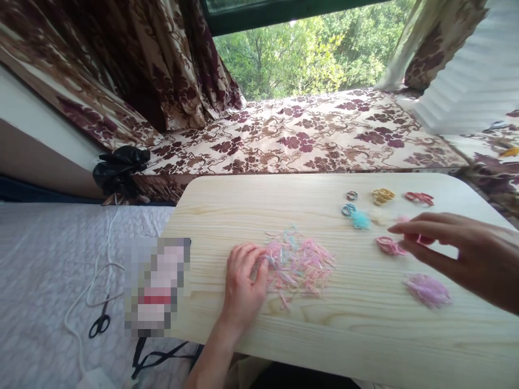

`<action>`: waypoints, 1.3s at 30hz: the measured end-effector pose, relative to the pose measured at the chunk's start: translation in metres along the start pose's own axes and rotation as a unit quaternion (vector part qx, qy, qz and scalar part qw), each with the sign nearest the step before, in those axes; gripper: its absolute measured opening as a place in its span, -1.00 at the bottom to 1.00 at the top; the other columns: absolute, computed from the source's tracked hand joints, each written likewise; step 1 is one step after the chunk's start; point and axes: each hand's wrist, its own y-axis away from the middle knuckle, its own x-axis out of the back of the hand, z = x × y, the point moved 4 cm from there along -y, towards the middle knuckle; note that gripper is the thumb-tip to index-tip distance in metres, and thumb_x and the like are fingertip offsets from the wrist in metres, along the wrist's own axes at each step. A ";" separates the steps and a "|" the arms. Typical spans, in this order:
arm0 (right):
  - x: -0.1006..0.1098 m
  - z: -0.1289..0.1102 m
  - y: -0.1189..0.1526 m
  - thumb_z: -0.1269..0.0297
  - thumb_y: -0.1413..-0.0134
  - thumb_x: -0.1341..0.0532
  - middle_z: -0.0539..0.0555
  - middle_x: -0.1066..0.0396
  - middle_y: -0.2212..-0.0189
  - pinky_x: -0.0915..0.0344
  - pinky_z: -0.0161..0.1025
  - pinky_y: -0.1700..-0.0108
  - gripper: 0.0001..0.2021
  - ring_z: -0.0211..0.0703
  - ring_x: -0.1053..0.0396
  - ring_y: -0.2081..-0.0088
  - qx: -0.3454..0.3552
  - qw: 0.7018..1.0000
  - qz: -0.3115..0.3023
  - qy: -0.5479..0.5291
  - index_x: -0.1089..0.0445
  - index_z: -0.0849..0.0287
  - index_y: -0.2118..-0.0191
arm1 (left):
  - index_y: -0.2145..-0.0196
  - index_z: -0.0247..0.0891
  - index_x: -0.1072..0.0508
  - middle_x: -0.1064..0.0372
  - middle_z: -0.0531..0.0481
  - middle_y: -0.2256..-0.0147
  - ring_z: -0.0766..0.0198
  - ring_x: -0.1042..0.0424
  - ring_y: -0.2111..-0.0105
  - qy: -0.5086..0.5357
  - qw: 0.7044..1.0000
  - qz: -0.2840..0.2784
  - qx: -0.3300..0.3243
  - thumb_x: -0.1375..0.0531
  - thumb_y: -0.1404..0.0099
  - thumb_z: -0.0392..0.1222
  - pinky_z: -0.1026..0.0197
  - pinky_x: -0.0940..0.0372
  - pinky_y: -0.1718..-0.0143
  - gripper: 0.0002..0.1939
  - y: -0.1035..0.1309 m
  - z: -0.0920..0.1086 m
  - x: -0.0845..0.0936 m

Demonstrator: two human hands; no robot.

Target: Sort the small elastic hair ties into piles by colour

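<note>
Have the left hand (245, 278) resting on the pale wooden table (365, 335), fingers together and loosely bent, thumb slightly apart, at the left edge of a loose heap of thin strips (302, 265), mostly pink, with some pale blue. Touching the heap with thumb and fingertips; cannot tell whether pinching any strips.

Have the right hand (395, 235) out over the right part of the table, palm half lowered, thumb and forefinger stretched leftward with a small gap between the tips. Can see a blurred reddish-pink thing (420, 239) between thumb and fingers; cannot tell whether gripped or only lying beneath.

Just beside the right thumb, can see pink bands (389, 246); just past the forefinger, a pink tuft (403, 219), partly covered. Nearer than the right hand, and apart from it, a purple bundle (427, 290). Beyond the right hand, from left to right, 1 small dark ring (352, 195), yellow bands (383, 196) and red bands (419, 199). Left of the right fingertips, blue bands (348, 209) next to a turquoise tuft (360, 219), then a cream tuft (379, 217).

Left of the left hand, can see a pixelated patch (156, 286); farther left, black scissors (100, 324) and a white cord (79, 302) on a quilted cover (36, 281). Ahead of both hands, a ledge in floral cloth (295, 140) below a window (292, 56)
</note>
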 end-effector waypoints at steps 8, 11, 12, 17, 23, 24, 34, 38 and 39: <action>-0.044 -0.086 0.053 0.14 -0.31 -0.08 0.05 -0.55 0.38 -0.43 -0.37 0.43 -0.70 -0.21 -0.53 0.41 0.010 0.992 0.003 -0.122 -0.52 0.03 0.33 | 0.16 -0.20 -0.47 -0.47 -0.07 0.16 0.14 -0.39 0.05 -0.007 1.000 0.001 -0.006 -0.12 -0.36 -0.31 -0.03 -0.29 -0.09 -0.84 -0.001 0.002 0.001; -0.067 -0.102 0.056 0.19 -0.30 -0.09 0.05 -0.54 0.36 -0.44 -0.38 0.39 -0.74 -0.22 -0.53 0.37 0.001 0.984 -0.018 -0.176 -0.53 0.05 0.27 | 0.16 -0.20 -0.47 -0.47 -0.07 0.15 0.14 -0.40 0.05 -0.011 1.000 0.003 -0.008 -0.12 -0.35 -0.32 -0.02 -0.30 -0.08 -0.84 -0.002 0.004 0.001; -0.073 -0.105 0.056 0.22 -0.30 -0.08 0.05 -0.54 0.35 -0.44 -0.37 0.37 -0.75 -0.23 -0.52 0.36 0.002 0.982 -0.028 -0.185 -0.53 0.06 0.25 | 0.17 -0.20 -0.47 -0.47 -0.07 0.15 0.13 -0.40 0.05 -0.013 1.000 0.004 -0.007 -0.13 -0.35 -0.32 -0.02 -0.30 -0.09 -0.84 -0.002 0.004 0.002; -0.082 -0.113 0.044 0.26 -0.30 -0.08 0.05 -0.52 0.31 -0.43 -0.31 0.32 -0.77 -0.21 -0.50 0.32 0.023 0.982 -0.045 -0.181 -0.51 0.05 0.20 | 0.17 -0.19 -0.47 -0.47 -0.08 0.15 0.12 -0.40 0.04 -0.013 1.000 0.003 0.001 -0.12 -0.34 -0.30 -0.02 -0.30 -0.09 -0.84 -0.002 0.005 0.003; -0.094 -0.122 0.023 0.27 -0.32 -0.04 0.06 -0.47 0.36 -0.35 -0.24 0.30 -0.74 -0.17 -0.42 0.32 0.063 0.990 -0.051 -0.113 -0.47 0.07 0.25 | 0.16 -0.20 -0.47 -0.47 -0.09 0.16 0.12 -0.40 0.05 -0.011 1.000 0.001 0.007 -0.11 -0.35 -0.30 -0.04 -0.29 -0.09 -0.84 -0.003 0.006 0.003; -0.097 -0.124 0.022 0.27 -0.32 -0.03 0.06 -0.46 0.37 -0.33 -0.23 0.30 -0.75 -0.16 -0.41 0.33 0.069 0.992 -0.049 -0.096 -0.46 0.07 0.26 | 0.16 -0.20 -0.47 -0.47 -0.09 0.16 0.12 -0.40 0.05 -0.011 1.000 0.002 0.007 -0.11 -0.35 -0.30 -0.04 -0.29 -0.10 -0.84 -0.003 0.006 0.003; -0.102 -0.127 0.021 0.31 -0.32 -0.02 0.04 -0.40 0.45 -0.25 -0.22 0.32 -0.72 -0.16 -0.35 0.38 0.096 0.995 -0.022 -0.035 -0.38 0.07 0.40 | 0.16 -0.20 -0.48 -0.47 -0.09 0.15 0.12 -0.40 0.05 -0.003 1.000 0.006 0.006 -0.13 -0.34 -0.32 -0.05 -0.28 -0.10 -0.83 -0.002 0.006 0.003; -0.098 -0.123 0.023 0.26 -0.31 -0.05 0.03 -0.43 0.41 -0.31 -0.26 0.35 -0.75 -0.19 -0.38 0.38 0.072 0.993 -0.017 -0.095 -0.43 0.05 0.35 | 0.16 -0.19 -0.48 -0.48 -0.10 0.15 0.11 -0.42 0.05 -0.005 1.000 0.009 0.010 -0.12 -0.35 -0.30 -0.06 -0.30 -0.10 -0.83 -0.003 0.007 0.003; -0.097 -0.122 0.024 0.25 -0.30 -0.06 0.03 -0.44 0.39 -0.33 -0.27 0.36 -0.76 -0.20 -0.40 0.38 0.066 0.992 -0.013 -0.110 -0.44 0.04 0.34 | 0.17 -0.19 -0.48 -0.48 -0.10 0.16 0.11 -0.42 0.06 -0.004 1.000 0.010 0.010 -0.12 -0.35 -0.30 -0.05 -0.31 -0.09 -0.83 -0.003 0.007 0.003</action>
